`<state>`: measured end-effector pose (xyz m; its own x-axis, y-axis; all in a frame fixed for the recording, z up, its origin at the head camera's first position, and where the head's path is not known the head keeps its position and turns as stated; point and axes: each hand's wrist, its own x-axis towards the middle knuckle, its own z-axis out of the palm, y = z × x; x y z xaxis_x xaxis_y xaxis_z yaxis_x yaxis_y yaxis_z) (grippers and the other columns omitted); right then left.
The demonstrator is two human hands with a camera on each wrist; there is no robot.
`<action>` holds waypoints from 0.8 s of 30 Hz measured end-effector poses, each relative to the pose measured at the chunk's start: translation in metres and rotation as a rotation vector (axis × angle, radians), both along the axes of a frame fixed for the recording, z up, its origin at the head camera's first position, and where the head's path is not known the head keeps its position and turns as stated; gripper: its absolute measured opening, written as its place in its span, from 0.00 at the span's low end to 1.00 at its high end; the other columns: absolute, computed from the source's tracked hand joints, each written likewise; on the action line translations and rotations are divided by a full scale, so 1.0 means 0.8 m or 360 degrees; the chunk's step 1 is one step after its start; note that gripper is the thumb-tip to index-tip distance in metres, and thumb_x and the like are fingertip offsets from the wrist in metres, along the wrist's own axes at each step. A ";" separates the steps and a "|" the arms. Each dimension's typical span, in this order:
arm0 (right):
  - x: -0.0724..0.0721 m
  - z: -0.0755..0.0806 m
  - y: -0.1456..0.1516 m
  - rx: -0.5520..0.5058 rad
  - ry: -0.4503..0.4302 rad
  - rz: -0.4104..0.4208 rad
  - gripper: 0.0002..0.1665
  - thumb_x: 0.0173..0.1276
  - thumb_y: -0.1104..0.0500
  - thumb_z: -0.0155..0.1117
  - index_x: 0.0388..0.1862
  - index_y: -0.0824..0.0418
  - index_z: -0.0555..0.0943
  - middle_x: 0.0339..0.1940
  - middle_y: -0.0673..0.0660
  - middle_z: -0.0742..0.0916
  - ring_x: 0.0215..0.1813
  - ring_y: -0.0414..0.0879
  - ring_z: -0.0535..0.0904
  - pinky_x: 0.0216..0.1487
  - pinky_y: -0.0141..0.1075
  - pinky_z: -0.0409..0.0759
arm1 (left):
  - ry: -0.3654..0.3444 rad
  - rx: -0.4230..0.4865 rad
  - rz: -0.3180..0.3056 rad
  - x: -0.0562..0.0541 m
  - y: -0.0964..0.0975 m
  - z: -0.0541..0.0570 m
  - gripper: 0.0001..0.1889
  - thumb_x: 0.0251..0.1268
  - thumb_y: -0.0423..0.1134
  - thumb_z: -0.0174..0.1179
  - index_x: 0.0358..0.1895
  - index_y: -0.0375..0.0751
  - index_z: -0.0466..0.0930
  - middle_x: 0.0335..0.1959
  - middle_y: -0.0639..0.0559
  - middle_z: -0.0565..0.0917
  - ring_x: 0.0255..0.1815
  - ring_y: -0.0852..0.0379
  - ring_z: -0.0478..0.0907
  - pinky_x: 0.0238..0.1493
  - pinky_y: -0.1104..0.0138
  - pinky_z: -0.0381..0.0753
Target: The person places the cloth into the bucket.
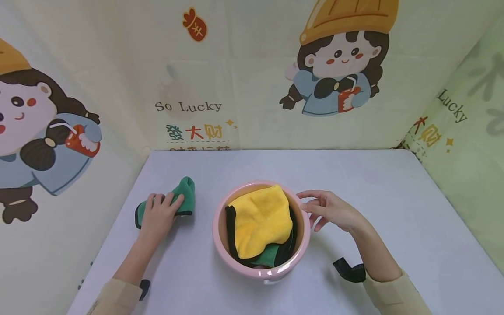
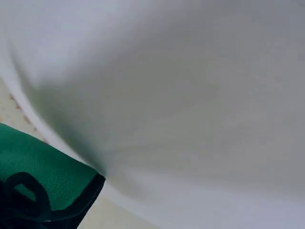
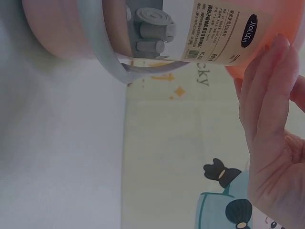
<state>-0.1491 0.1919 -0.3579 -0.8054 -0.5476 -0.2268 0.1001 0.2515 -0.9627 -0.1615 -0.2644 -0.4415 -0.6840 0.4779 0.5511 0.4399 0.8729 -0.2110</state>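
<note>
At the left of the table, my left hand (image 1: 159,214) grips a folded green cloth (image 1: 187,194) with black edging, fingers over its top. In the left wrist view, a corner of this cloth (image 2: 47,164) shows with a black loop; the hand is out of that view. A pink bucket (image 1: 218,238) stands upright mid-table. Inside it lie a yellow cloth (image 1: 260,218) with black edging and another green cloth (image 1: 269,257) partly hidden underneath. My right hand (image 1: 330,210) touches the bucket's right rim, its fingers fairly straight along the outer wall in the right wrist view.
The white table (image 1: 354,170) runs back to a patterned cloth backdrop (image 1: 252,87). A pale handle (image 3: 97,47) and a printed label (image 3: 228,31) show on the bucket's side. Black wrist devices (image 1: 349,270) sit at both sleeves.
</note>
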 end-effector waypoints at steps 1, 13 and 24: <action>0.000 0.000 0.000 0.0001 0.0004 0.0001 0.28 0.67 0.59 0.56 0.61 0.71 0.64 0.26 0.55 0.84 0.25 0.48 0.81 0.25 0.41 0.83 | 0.0031 0.0006 -0.0009 -0.001 0.002 0.003 0.26 0.37 0.34 0.71 0.46 0.41 0.72 0.36 0.39 0.73 0.33 0.37 0.68 0.41 0.46 0.68; 0.000 0.000 0.000 0.0006 0.0019 0.0002 0.27 0.66 0.59 0.57 0.61 0.70 0.66 0.26 0.56 0.84 0.25 0.46 0.81 0.25 0.41 0.83 | 0.0175 -0.0034 -0.0088 0.009 0.054 0.067 0.12 0.57 0.30 0.53 0.45 0.45 0.72 0.37 0.41 0.74 0.33 0.41 0.70 0.43 0.47 0.68; -0.001 0.000 -0.001 0.0012 0.0009 -0.0009 0.27 0.66 0.58 0.57 0.61 0.70 0.66 0.26 0.56 0.85 0.25 0.47 0.81 0.25 0.41 0.83 | 0.0290 -0.0106 -0.0218 0.029 0.097 0.108 0.09 0.67 0.31 0.45 0.44 0.47 0.72 0.38 0.43 0.75 0.34 0.43 0.70 0.43 0.49 0.70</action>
<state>-0.1497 0.1911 -0.3581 -0.8097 -0.5414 -0.2263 0.0958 0.2585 -0.9613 -0.1386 -0.1865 -0.3548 -0.5022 0.5990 0.6237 0.5028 0.7891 -0.3529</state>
